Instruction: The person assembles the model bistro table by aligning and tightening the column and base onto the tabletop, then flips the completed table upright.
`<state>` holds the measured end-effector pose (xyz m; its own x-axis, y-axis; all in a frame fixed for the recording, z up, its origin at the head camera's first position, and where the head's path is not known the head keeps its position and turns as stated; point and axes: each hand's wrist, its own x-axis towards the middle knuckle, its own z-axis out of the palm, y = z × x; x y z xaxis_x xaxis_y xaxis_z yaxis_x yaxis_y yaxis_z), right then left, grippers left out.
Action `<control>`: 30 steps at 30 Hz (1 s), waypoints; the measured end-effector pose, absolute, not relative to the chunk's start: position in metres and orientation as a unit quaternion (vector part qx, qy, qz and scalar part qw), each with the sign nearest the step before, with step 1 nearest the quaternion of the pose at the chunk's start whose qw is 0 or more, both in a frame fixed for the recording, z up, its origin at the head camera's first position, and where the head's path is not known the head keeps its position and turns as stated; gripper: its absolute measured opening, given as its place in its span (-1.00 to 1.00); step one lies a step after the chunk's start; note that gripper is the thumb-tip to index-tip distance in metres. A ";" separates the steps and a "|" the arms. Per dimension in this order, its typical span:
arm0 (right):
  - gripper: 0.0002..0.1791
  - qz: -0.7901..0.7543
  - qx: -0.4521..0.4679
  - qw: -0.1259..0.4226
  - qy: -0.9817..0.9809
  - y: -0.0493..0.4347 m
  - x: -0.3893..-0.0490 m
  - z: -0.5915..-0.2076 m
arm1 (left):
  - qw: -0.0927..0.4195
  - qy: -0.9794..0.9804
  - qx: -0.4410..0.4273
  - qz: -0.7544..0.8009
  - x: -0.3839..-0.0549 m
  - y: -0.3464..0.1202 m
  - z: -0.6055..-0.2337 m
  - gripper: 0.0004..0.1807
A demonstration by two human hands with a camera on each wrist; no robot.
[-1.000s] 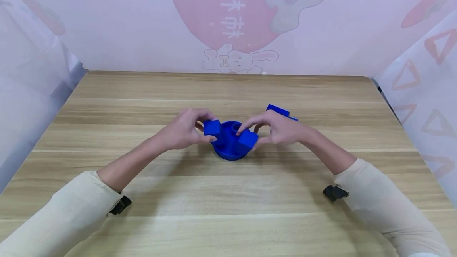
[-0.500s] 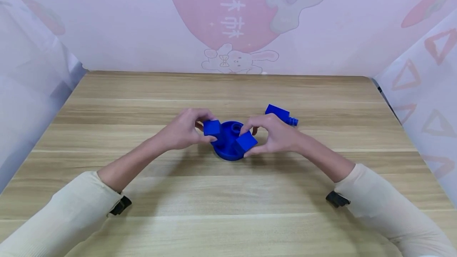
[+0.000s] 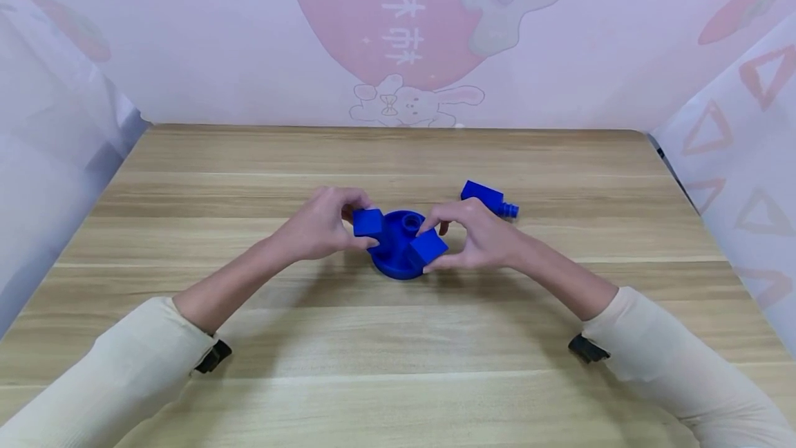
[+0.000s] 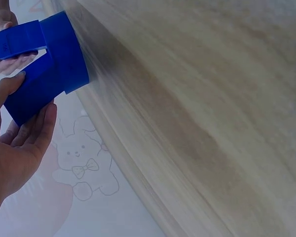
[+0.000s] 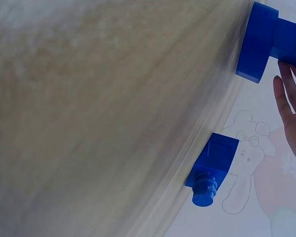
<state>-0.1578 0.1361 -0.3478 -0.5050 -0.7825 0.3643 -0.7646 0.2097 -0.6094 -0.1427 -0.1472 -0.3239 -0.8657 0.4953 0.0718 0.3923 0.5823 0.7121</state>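
Observation:
A round blue base [image 3: 401,272] stands on the table, with a ring-shaped threaded-looking socket [image 3: 412,223] visible at its far side. My left hand [image 3: 322,225] grips a blue rectangular block [image 3: 368,222] that rises from the base's left side; the left wrist view shows thumb and fingers on opposite faces of that block [image 4: 35,89]. On the right, my right hand [image 3: 484,235] pinches a second blue block [image 3: 429,247], tilted outward from the base. Both blocks' lower ends are hidden inside the base's rim.
Behind my right hand, a third blue block [image 3: 482,197] lies on its side, its threaded end [image 5: 204,190] showing ridges. A wooden table [image 3: 398,358] carries everything. A printed pale curtain [image 3: 218,47] hangs at its far edge.
My right hand has shifted its fingers on the right block, which is slightly turned, and its wrist has dropped a little, uncovering more of the lying block. The left hand stays put.

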 end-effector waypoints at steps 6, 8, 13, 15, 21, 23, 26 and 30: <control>-0.54 -0.389 -0.496 0.030 0.776 0.136 -0.159 -0.347 | 0.058 0.894 0.250 0.368 -0.145 -0.145 -0.325 -0.64; -0.55 -0.385 -0.497 0.034 0.777 0.136 -0.160 -0.347 | 0.058 0.894 0.250 0.367 -0.146 -0.145 -0.325 -0.64; -0.55 -0.377 -0.503 0.029 0.777 0.136 -0.161 -0.346 | 0.055 0.895 0.252 0.364 -0.147 -0.143 -0.325 -0.65; -0.55 -0.376 -0.502 0.024 0.778 0.136 -0.160 -0.346 | 0.055 0.897 0.249 0.362 -0.148 -0.143 -0.325 -0.65; -0.56 -0.381 -0.506 0.007 0.774 0.136 -0.161 -0.350 | 0.057 0.900 0.239 0.359 -0.147 -0.142 -0.326 -0.64; -0.57 -0.382 -0.511 0.002 0.770 0.136 -0.161 -0.351 | 0.056 0.901 0.238 0.359 -0.147 -0.142 -0.327 -0.64; -0.57 -0.384 -0.516 -0.004 0.766 0.136 -0.160 -0.350 | 0.052 0.901 0.237 0.358 -0.146 -0.142 -0.326 -0.64; -0.56 -0.388 -0.516 -0.004 0.764 0.136 -0.161 -0.351 | 0.049 0.903 0.236 0.357 -0.145 -0.141 -0.324 -0.63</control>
<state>-0.1608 0.1358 -0.3511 -0.4672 -0.7850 0.4068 -0.7917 0.1666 -0.5878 -0.1451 -0.1414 -0.3245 -0.8842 0.4603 0.0800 0.3905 0.6341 0.6674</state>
